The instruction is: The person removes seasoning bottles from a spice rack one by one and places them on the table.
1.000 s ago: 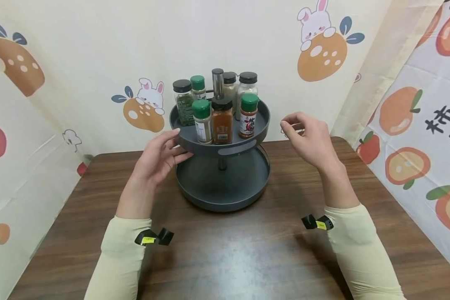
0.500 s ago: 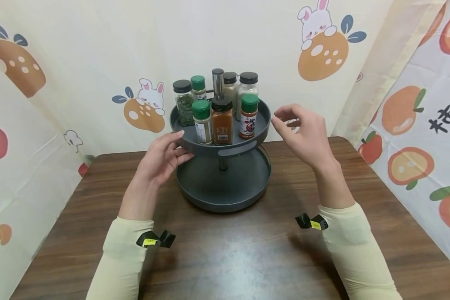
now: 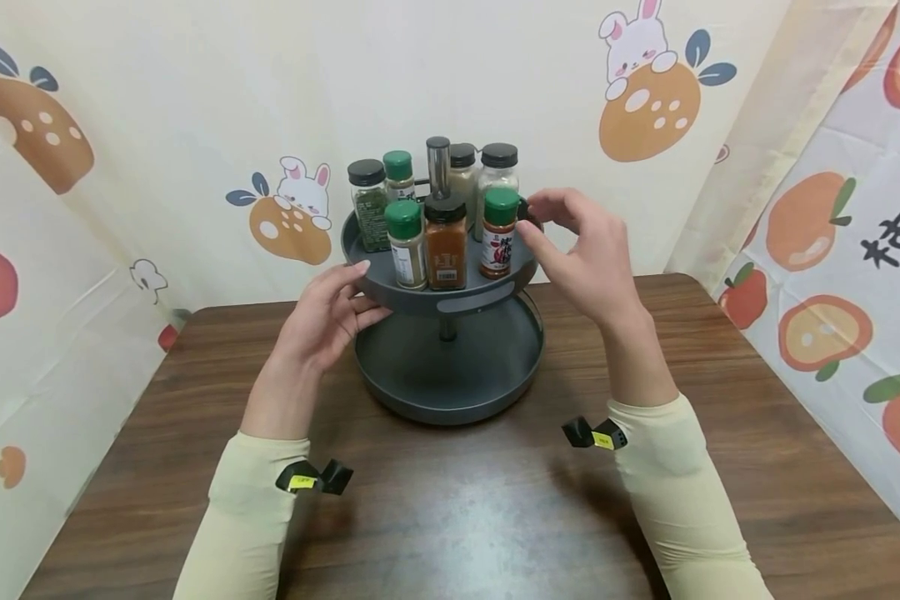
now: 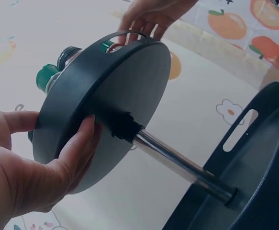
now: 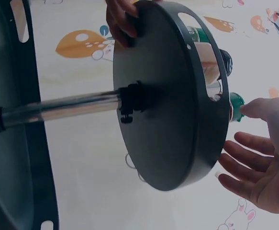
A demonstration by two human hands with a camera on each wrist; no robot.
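My left hand (image 3: 326, 321) grips the left edge of the upper tray (image 3: 397, 296) of a dark grey two-tier turntable, thumb at the rim and fingers beneath. In the left wrist view its fingers press the tray's underside (image 4: 134, 86). At the right rim is my right hand (image 3: 588, 258), fingers spread and bent. Its thumb tip is right beside a green-capped spice jar (image 3: 497, 250) of red powder, and the index finger reaches behind it. In the right wrist view the thumb overlaps the green cap (image 5: 237, 106). Several other spice jars, such as an orange-brown one (image 3: 445, 250), stand around the centre post.
Below, the lower tray (image 3: 450, 412) rests on the brown wooden table (image 3: 450, 500), joined by a metal post (image 4: 177, 165). Patterned curtains (image 3: 420, 67) hang close behind and at both sides. Oval handle slots (image 5: 206, 57) pierce the tray walls.
My right hand has moved left from beside the turntable, over the upper tray's rim, to the red powder jar. My left hand keeps its place on the tray edge.
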